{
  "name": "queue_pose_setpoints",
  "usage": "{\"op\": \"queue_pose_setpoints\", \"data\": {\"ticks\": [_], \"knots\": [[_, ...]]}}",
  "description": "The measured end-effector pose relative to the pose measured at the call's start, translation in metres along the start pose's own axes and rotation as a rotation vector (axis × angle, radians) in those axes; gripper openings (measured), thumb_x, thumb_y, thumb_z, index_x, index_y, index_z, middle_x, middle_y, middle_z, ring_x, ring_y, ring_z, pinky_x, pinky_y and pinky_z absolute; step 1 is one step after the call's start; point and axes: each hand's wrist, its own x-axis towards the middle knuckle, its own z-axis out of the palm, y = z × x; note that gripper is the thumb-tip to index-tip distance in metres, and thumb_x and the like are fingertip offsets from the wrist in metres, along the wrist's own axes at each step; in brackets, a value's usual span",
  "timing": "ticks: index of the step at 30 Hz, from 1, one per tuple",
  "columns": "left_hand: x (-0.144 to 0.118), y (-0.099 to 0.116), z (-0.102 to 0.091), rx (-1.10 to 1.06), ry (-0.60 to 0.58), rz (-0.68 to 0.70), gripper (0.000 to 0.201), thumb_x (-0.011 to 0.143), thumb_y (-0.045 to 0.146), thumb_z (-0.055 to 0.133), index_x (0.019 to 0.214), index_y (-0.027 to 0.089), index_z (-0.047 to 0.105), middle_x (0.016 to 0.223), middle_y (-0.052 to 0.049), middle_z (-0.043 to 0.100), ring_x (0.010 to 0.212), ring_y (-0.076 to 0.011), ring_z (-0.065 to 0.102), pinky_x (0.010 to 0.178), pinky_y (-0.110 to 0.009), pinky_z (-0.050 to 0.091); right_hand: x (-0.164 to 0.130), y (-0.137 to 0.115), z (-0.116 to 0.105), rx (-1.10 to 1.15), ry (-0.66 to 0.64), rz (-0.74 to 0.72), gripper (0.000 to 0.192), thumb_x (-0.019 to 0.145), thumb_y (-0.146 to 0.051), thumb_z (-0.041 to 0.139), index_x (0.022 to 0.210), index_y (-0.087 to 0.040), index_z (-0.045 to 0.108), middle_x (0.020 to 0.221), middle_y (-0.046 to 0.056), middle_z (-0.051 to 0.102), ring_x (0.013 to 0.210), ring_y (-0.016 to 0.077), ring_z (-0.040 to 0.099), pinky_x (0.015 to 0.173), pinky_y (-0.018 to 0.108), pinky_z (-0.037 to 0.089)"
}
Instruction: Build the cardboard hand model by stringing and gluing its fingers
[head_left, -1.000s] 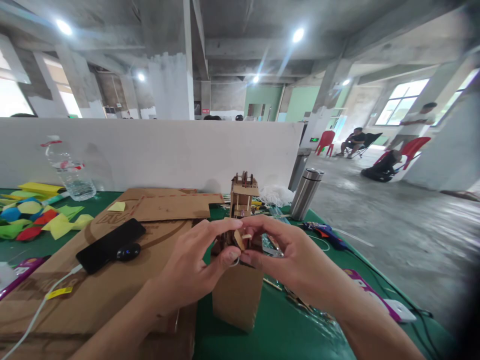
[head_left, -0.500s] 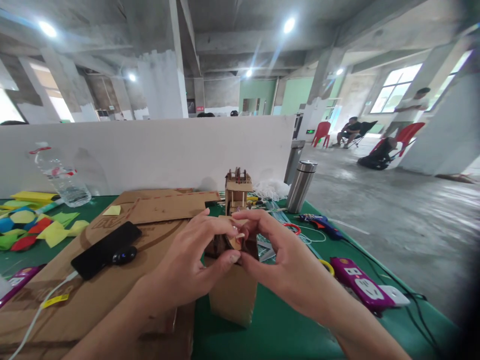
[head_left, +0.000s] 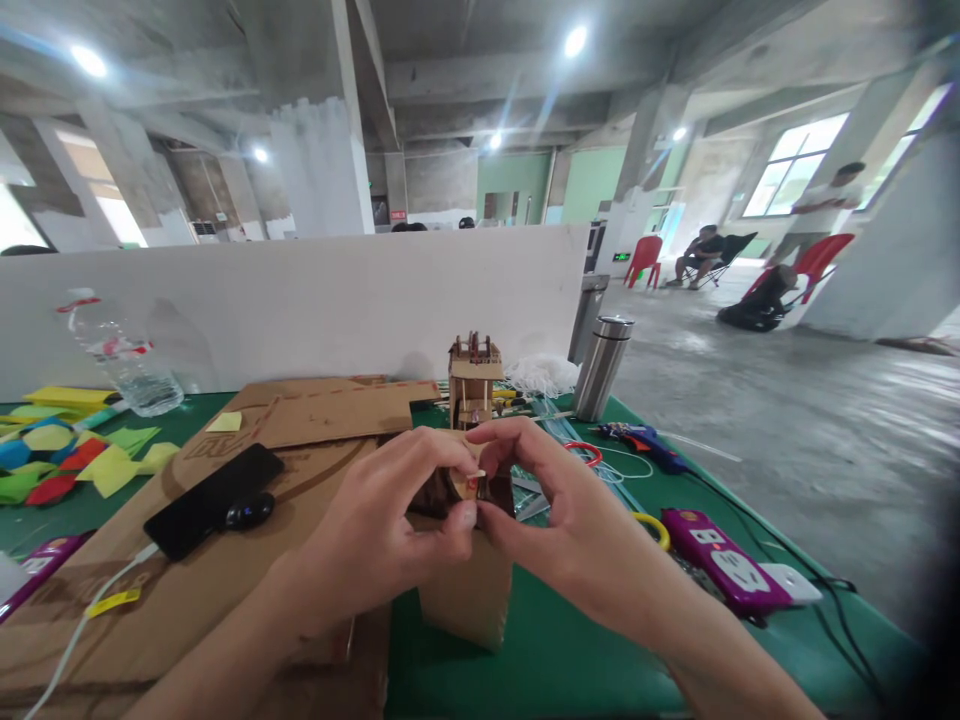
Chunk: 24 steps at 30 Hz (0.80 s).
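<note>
My left hand (head_left: pixel 397 510) and my right hand (head_left: pixel 551 495) meet over the top of a tall cardboard box (head_left: pixel 469 595) that stands on the green table. Thumb and forefinger of each hand close round a small round cardboard piece (head_left: pixel 463 483) with a pale stick end showing in its middle. Fingers hide most of that piece, and whether it is joined to the box cannot be made out. Just behind stands a cardboard tower (head_left: pixel 476 372) with upright sticks and small discs at its top.
Cardboard sheets (head_left: pixel 337 415) carry a black phone (head_left: pixel 214 500) on the left. Behind are a water bottle (head_left: pixel 127 360) and a white partition (head_left: pixel 375 310). At right lie a steel flask (head_left: pixel 604 370), a glue gun (head_left: pixel 645 445), a purple power strip (head_left: pixel 724 560) and tape rings.
The left fingers have bent in and drawn closer to the right fingertips around the small piece. The box and surrounding things stay where they were; the view shifts slightly.
</note>
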Motion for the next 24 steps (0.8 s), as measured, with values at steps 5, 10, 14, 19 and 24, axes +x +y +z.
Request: {"op": "queue_pose_setpoints", "data": {"ticks": [5, 10, 14, 19, 24], "knots": [[0.001, 0.006, -0.004, -0.008, -0.057, -0.061, 0.021, 0.082, 0.012, 0.058, 0.099, 0.024, 0.053, 0.095, 0.003, 0.066, 0.088, -0.0121, 0.063, 0.079, -0.025, 0.048, -0.001, 0.002, 0.000, 0.004, -0.021, -0.007, 0.035, 0.083, -0.014, 0.060, 0.114, -0.028, 0.054, 0.100, -0.002, 0.063, 0.093, 0.0140, 0.059, 0.081, 0.027, 0.052], [0.003, 0.009, -0.009, 0.011, -0.109, -0.068, 0.019, 0.085, 0.015, 0.057, 0.102, 0.023, 0.055, 0.101, 0.001, 0.067, 0.095, -0.0154, 0.064, 0.083, -0.029, 0.049, -0.005, 0.001, -0.002, -0.003, -0.020, -0.032, 0.034, 0.085, -0.015, 0.058, 0.115, -0.028, 0.054, 0.109, -0.001, 0.062, 0.100, 0.0144, 0.059, 0.088, 0.028, 0.051], [0.003, 0.006, -0.011, 0.002, -0.146, -0.031, 0.029, 0.086, 0.012, 0.054, 0.113, 0.024, 0.056, 0.115, -0.001, 0.064, 0.107, -0.0159, 0.062, 0.091, -0.029, 0.048, -0.006, -0.001, -0.003, -0.010, -0.025, -0.031, 0.028, 0.088, -0.021, 0.059, 0.115, -0.027, 0.055, 0.108, -0.001, 0.062, 0.100, 0.0158, 0.059, 0.086, 0.029, 0.050], [-0.001, 0.001, -0.011, -0.042, -0.155, -0.026, 0.042, 0.085, 0.007, 0.053, 0.121, 0.028, 0.055, 0.121, -0.001, 0.058, 0.111, -0.0153, 0.059, 0.095, -0.028, 0.049, -0.001, -0.007, 0.002, -0.075, 0.030, 0.010, 0.016, 0.086, -0.026, 0.064, 0.102, -0.025, 0.059, 0.094, -0.001, 0.062, 0.084, 0.0147, 0.056, 0.073, 0.027, 0.049], [-0.021, -0.011, -0.010, -0.093, -0.041, -0.143, 0.051, 0.089, 0.017, 0.055, 0.135, 0.032, 0.039, 0.131, -0.004, 0.053, 0.121, -0.0190, 0.055, 0.103, -0.035, 0.047, 0.000, -0.011, 0.003, -0.089, 0.023, 0.049, 0.006, 0.087, -0.025, 0.060, 0.092, -0.023, 0.055, 0.085, -0.002, 0.058, 0.076, 0.0134, 0.055, 0.064, 0.025, 0.048]]}}
